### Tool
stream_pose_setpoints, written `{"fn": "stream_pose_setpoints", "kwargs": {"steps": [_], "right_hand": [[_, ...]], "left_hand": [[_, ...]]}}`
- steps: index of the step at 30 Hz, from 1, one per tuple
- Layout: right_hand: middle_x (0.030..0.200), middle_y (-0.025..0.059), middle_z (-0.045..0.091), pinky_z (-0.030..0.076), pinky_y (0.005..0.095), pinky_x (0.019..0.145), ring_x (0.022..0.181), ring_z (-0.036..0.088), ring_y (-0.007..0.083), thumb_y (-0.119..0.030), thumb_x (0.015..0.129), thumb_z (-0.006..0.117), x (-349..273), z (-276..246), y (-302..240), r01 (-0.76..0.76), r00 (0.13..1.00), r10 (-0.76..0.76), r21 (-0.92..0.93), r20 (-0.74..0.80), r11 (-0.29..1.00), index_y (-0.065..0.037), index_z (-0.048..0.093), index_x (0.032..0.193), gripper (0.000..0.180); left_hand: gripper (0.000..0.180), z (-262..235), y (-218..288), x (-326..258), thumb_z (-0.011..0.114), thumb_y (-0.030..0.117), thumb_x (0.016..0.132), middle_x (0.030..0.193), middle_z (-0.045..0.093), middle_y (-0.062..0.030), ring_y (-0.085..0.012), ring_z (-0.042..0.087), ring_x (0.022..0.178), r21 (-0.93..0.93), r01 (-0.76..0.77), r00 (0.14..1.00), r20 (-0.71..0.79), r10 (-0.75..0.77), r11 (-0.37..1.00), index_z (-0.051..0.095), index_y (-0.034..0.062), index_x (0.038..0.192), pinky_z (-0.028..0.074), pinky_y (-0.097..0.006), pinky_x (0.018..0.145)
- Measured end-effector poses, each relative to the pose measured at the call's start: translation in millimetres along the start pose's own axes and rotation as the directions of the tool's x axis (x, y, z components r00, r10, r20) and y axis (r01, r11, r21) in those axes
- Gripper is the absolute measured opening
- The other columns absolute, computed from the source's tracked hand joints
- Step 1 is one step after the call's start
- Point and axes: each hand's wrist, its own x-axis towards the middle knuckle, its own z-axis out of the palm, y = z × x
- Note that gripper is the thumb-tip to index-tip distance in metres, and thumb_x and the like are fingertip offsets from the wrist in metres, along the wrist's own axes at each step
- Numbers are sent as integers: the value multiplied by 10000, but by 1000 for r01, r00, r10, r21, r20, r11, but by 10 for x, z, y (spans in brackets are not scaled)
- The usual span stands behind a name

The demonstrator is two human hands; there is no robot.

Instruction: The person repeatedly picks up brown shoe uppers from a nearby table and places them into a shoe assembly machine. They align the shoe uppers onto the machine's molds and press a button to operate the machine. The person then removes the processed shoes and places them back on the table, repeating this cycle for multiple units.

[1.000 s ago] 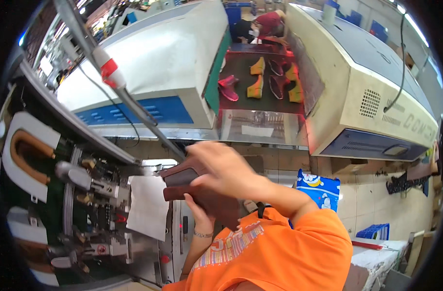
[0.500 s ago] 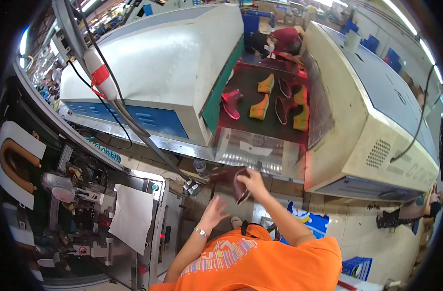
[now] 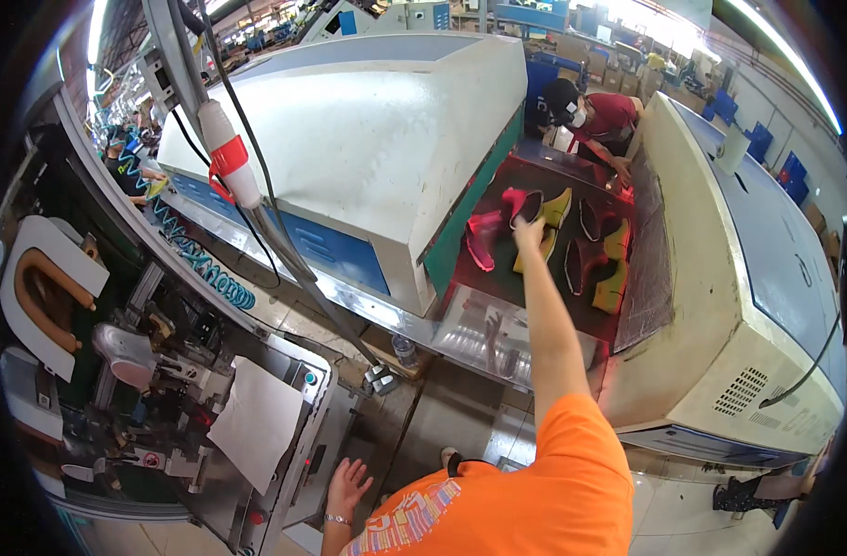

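My right hand [image 3: 532,232] reaches far forward over a dark conveyor belt [image 3: 507,181], its fingers closed on a dark red shoe upper [image 3: 516,198]. Left of that hand lies a pink-lit red upper [image 3: 480,243]. Yellow uppers [image 3: 557,206] lie just to its right, one partly covered by the hand. Farther right are dark red uppers [image 3: 585,264] and more yellow ones [image 3: 611,289]. My left hand [image 3: 347,486] hangs low beside the left-hand machine, fingers spread and holding nothing.
Large pale machine housings [image 3: 377,139] flank the belt, another [image 3: 720,269] being on the right. A co-worker [image 3: 609,120] leans in at the belt's far end. A metal post with cables [image 3: 284,236] rises at left, near a machine bearing a white sheet [image 3: 256,422].
My right hand has carried the dark red upper forward from in front of my body to over the belt. My left hand has dropped back, down and left. The view has shifted.
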Motion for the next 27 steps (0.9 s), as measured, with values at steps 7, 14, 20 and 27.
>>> {"fn": "stream_pose_setpoints", "kwargs": {"steps": [7, 14, 20, 27], "right_hand": [[594, 72, 543, 421, 338, 426, 524, 547, 221, -152, 768, 478, -2872, -1301, 941, -717, 123, 271, -104, 955, 689, -72, 574, 732, 130], [711, 54, 612, 461, 287, 483, 586, 580, 135, -193, 732, 559, -4354, -2630, 2029, 93, -455, 302, -293, 837, 952, -71, 622, 770, 142], [652, 61, 629, 481, 350, 488, 575, 599, 177, -212, 736, 541, -4074, -3002, 2108, 281, -114, 572, -526, 812, 803, -40, 639, 693, 203], [721, 130, 635, 498, 374, 595, 647, 621, 259, -124, 597, 580, -4338, -3262, 2316, 667, -155, 296, -121, 943, 735, -28, 657, 735, 185]], "left_hand": [[483, -186, -395, 76, 453, 300, 879, 1292, 385, -82, -220, 379, 1179, 24, 111, 991, 69, -113, 993, 293, 114, 1295, 329, -426, 944], [362, -102, -195, 186, 511, 260, 850, 1124, 518, -36, -167, 493, 1011, 125, 90, 994, 52, -97, 988, 415, 128, 1174, 389, -370, 825], [320, 10, -131, 290, 512, 223, 848, 1080, 549, -39, -155, 524, 953, 151, 1, 992, 124, -20, 989, 444, 130, 1147, 410, -370, 783], [307, -84, -343, 77, 511, 213, 847, 1071, 552, -37, -149, 523, 946, 185, 45, 977, 195, -82, 982, 452, 122, 1134, 406, -358, 787]]}}
